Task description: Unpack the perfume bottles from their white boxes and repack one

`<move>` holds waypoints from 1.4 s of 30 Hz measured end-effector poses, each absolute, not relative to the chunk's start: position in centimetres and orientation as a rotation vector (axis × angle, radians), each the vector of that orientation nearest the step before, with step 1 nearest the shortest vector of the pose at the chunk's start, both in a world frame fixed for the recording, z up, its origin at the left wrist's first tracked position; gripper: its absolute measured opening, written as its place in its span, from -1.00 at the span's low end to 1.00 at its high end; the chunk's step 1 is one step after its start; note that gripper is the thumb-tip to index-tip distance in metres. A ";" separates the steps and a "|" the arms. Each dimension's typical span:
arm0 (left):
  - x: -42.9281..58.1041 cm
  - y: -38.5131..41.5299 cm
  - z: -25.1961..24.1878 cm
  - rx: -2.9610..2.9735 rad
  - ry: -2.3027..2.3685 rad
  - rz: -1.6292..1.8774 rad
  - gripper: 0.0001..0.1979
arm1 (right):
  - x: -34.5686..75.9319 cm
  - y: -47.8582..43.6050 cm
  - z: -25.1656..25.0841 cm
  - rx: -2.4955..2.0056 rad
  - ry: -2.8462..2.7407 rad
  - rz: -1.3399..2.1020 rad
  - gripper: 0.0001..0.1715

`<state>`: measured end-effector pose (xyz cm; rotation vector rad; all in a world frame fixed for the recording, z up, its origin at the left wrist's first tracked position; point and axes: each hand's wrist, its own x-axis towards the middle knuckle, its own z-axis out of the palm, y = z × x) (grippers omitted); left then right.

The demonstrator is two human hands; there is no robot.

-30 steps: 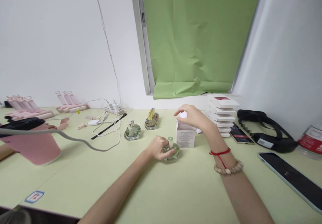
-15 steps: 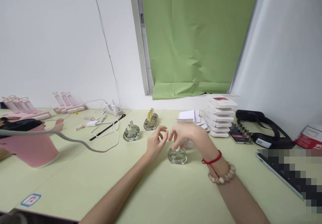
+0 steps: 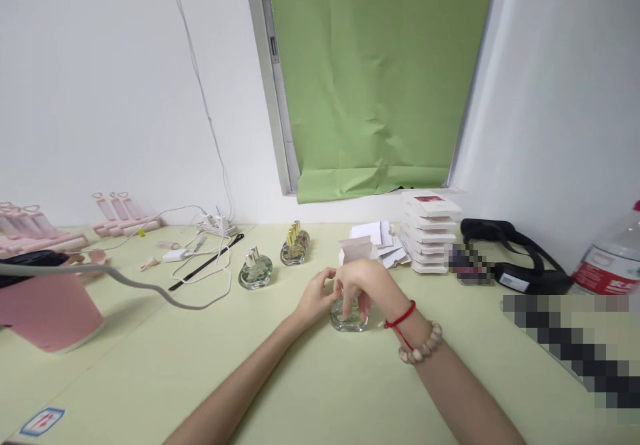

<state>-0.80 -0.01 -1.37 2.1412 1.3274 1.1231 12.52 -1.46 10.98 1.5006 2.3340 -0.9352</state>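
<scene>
A clear glass perfume bottle (image 3: 349, 326) with green print stands on the table before me, its top hidden by my fingers. My right hand (image 3: 361, 284) arches over it from above, fingers closed about its upper part. At the bottle's left, my left hand (image 3: 316, 297) has loosely bent fingers apart, their tips close to the right hand; contact with the glass cannot be made out. Just behind the hands stands a small white box (image 3: 356, 250) with its flap up. Two similar bottles stand further left: one with silver tops (image 3: 255, 273) and one with gold tops (image 3: 294, 250).
Stacked white boxes (image 3: 429, 235) and flat white cartons (image 3: 374, 233) are at the back right. Beyond lie a black strapped headset (image 3: 530, 272) and a large plastic bottle (image 3: 610, 258). Leftward are tangled white cables (image 3: 227, 278), a pink cup (image 3: 55, 308) and pink tubes (image 3: 117, 206).
My right hand has lowered over the bottle, its fingers now in front of the glass. My left hand has come closer to the right. The view has shifted slightly right.
</scene>
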 end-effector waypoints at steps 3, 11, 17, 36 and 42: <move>-1.2 0.0 -1.2 2.192 1.487 1.182 -0.70 | 12.8 -1.5 11.4 1.386 2.112 -0.965 -0.43; -1.5 0.3 -1.4 2.077 1.524 1.356 -0.51 | 13.5 -0.6 11.0 1.445 2.121 -0.970 -0.33; -1.3 0.5 -1.9 2.060 1.466 1.529 -0.24 | 14.3 1.2 9.9 1.588 2.146 -0.976 -0.39; -1.2 0.3 -2.3 2.254 1.567 1.352 -0.43 | 14.2 3.6 7.6 1.506 2.420 -0.968 -0.32; -1.4 0.0 -2.0 2.255 1.633 1.383 -0.47 | 14.9 4.9 6.7 1.611 2.600 -0.805 -0.35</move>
